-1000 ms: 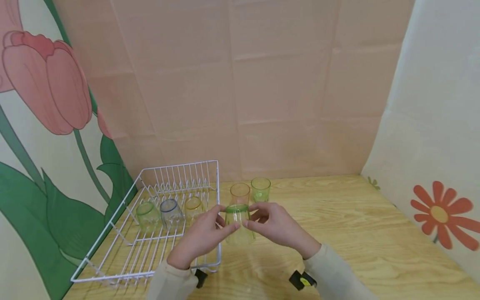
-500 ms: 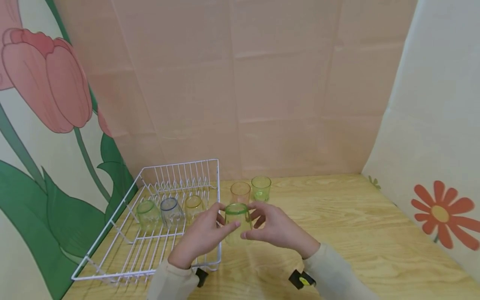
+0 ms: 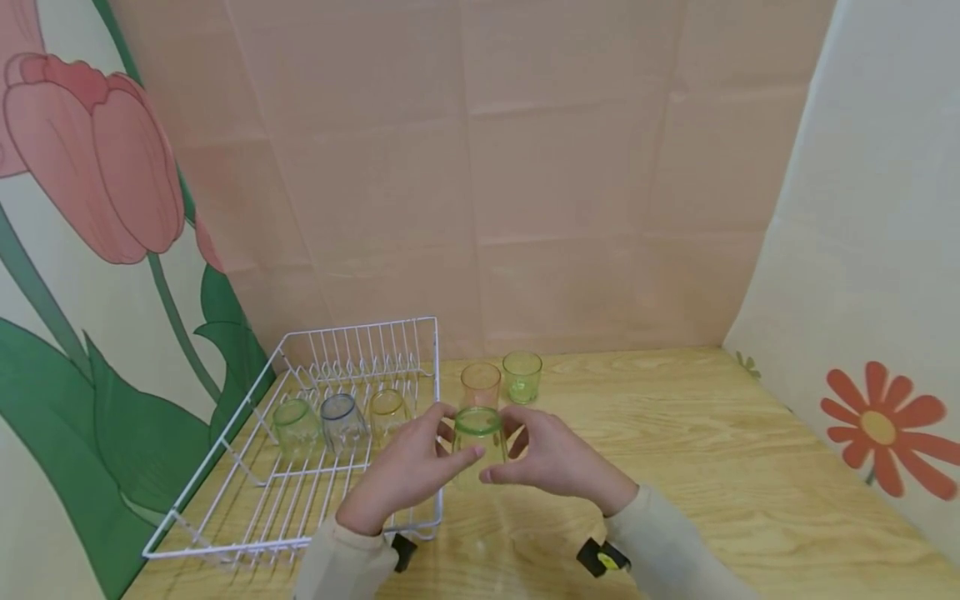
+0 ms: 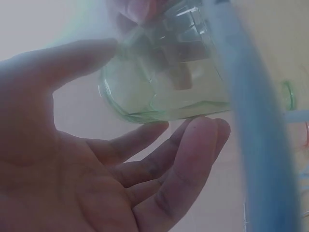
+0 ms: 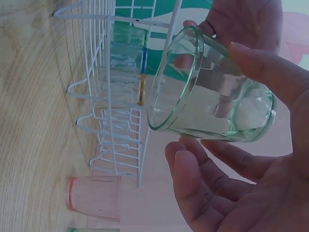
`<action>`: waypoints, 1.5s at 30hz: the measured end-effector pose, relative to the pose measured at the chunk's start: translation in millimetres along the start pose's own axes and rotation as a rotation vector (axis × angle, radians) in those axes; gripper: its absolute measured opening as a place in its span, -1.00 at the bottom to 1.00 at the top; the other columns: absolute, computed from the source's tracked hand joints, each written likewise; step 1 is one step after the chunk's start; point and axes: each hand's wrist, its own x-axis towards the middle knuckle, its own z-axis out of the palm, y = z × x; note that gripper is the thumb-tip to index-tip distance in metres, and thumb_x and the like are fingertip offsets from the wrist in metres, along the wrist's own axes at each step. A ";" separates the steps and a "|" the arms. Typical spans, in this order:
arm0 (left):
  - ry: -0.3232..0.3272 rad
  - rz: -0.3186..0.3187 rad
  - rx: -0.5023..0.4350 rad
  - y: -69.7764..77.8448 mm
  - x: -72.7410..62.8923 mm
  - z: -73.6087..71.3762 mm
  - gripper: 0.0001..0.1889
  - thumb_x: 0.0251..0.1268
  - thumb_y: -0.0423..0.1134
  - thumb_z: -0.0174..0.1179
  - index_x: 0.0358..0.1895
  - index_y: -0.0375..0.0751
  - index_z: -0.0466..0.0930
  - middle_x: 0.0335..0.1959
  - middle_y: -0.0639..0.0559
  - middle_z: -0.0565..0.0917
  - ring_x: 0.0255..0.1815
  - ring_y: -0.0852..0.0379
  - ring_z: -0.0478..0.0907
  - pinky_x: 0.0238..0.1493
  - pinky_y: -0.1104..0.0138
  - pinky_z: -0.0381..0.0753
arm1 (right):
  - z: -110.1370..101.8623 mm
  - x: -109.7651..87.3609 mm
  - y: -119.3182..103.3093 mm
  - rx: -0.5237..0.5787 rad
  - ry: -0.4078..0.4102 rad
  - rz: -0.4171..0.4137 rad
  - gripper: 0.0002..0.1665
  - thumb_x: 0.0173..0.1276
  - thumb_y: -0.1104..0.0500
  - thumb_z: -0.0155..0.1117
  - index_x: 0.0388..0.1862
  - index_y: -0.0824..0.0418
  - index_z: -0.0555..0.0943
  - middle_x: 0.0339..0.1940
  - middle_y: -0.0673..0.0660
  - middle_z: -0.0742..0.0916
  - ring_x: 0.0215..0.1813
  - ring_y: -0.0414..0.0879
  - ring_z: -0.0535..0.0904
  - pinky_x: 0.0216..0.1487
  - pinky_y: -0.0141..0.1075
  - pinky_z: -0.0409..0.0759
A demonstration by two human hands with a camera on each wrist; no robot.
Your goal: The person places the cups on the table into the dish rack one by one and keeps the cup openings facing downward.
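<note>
In front of the rack, a clear green glass [image 3: 478,430] hangs mouth down between both hands, its thicker base uppermost. My left hand [image 3: 412,458] holds it from the left, the thumb across the near side and the fingers behind. From the other side my right hand [image 3: 551,454] grips it, with its thumb lower on the near wall. In the right wrist view the glass [image 5: 212,87] has its open rim toward the tabletop, and that hand's thumb [image 5: 260,65] and fingers lie on opposite sides of it. The left fingertips [image 4: 200,130] are at the glass wall.
Left stands a white wire dish rack [image 3: 247,546] holding upturned green [image 3: 295,429], blue [image 3: 343,425] and yellow [image 3: 388,414] glasses in a row. Behind the hands, an orange-pink glass [image 3: 480,383] and another green glass [image 3: 522,379] stand on the wooden table [image 3: 675,467].
The right thumb has slid down the near side of the glass, away from the left thumb. The held glass has shifted slightly to the right. The other glasses stay put.
</note>
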 end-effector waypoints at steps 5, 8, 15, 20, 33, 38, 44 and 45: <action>-0.005 -0.006 0.015 1.6 0.1 0.6 -0.33 0.29 0.22 0.25 0.24 -0.23 0.44 -0.14 0.01 0.65 -0.28 0.18 0.57 -0.39 0.27 0.55 | 0.4 -1.8 0.9 -0.013 -0.017 -0.040 -0.33 0.05 -0.13 0.61 0.09 0.09 0.59 -0.15 0.06 0.65 -0.15 0.01 0.61 -0.26 -0.20 0.62; -0.008 -0.008 0.020 2.1 -0.2 1.0 -0.34 0.26 0.22 0.27 0.22 -0.21 0.45 -0.17 0.04 0.65 -0.26 0.18 0.56 -0.38 0.27 0.56 | 0.4 -2.6 1.3 -0.028 -0.023 -0.065 -0.34 0.03 -0.13 0.61 0.07 0.07 0.60 -0.15 0.05 0.66 -0.15 0.00 0.62 -0.26 -0.22 0.61; -0.012 0.003 0.015 3.2 0.3 1.2 -0.35 0.24 0.23 0.29 0.18 -0.20 0.47 -0.24 0.03 0.64 -0.32 0.16 0.54 -0.44 0.27 0.54 | 0.3 -2.7 2.3 -0.041 -0.030 -0.097 -0.36 0.03 -0.13 0.61 0.07 0.02 0.60 -0.14 -0.03 0.65 -0.14 -0.01 0.62 -0.25 -0.24 0.60; -0.002 0.017 0.015 3.2 0.0 -0.1 -0.35 0.24 0.23 0.29 0.18 -0.21 0.47 -0.25 0.03 0.62 -0.31 0.15 0.53 -0.44 0.27 0.54 | 0.9 -1.9 3.0 -0.030 -0.027 -0.109 -0.37 0.05 -0.14 0.60 0.07 0.01 0.60 -0.13 -0.03 0.66 -0.14 0.00 0.63 -0.24 -0.25 0.61; 0.010 0.036 0.000 2.1 -2.0 -2.5 -0.40 0.25 0.22 0.29 0.13 -0.18 0.50 -0.25 0.05 0.63 -0.30 0.16 0.53 -0.42 0.28 0.54 | 2.6 -3.4 1.7 0.013 -0.036 -0.099 -0.34 0.09 -0.10 0.59 0.14 0.04 0.59 -0.07 0.01 0.67 -0.15 -0.04 0.61 -0.22 -0.24 0.62; 0.019 0.022 0.003 1.6 -2.6 -4.3 -0.39 0.25 0.21 0.30 0.15 -0.18 0.49 -0.20 -0.02 0.65 -0.26 0.14 0.54 -0.40 0.27 0.55 | 3.6 -3.5 2.4 0.021 -0.043 -0.088 -0.38 0.10 -0.11 0.58 0.11 0.04 0.60 -0.08 0.03 0.67 -0.14 -0.01 0.62 -0.25 -0.23 0.63; 0.032 0.001 -0.002 2.2 -4.0 -8.3 -0.40 0.26 0.21 0.30 0.18 -0.14 0.49 -0.16 0.00 0.65 -0.18 0.11 0.57 -0.38 0.27 0.57 | 5.0 -4.3 5.9 0.025 -0.058 -0.070 -0.35 0.11 -0.10 0.57 0.13 0.11 0.59 -0.09 0.05 0.66 -0.13 0.00 0.63 -0.25 -0.22 0.64; 0.034 -0.001 -0.006 2.2 -4.3 -8.9 -0.39 0.26 0.21 0.30 0.19 -0.14 0.49 -0.16 0.01 0.65 -0.18 0.12 0.57 -0.39 0.26 0.57 | 5.2 -4.0 6.4 0.025 -0.061 -0.067 -0.34 0.11 -0.10 0.57 0.15 0.12 0.59 -0.08 0.06 0.67 -0.13 0.00 0.63 -0.25 -0.22 0.64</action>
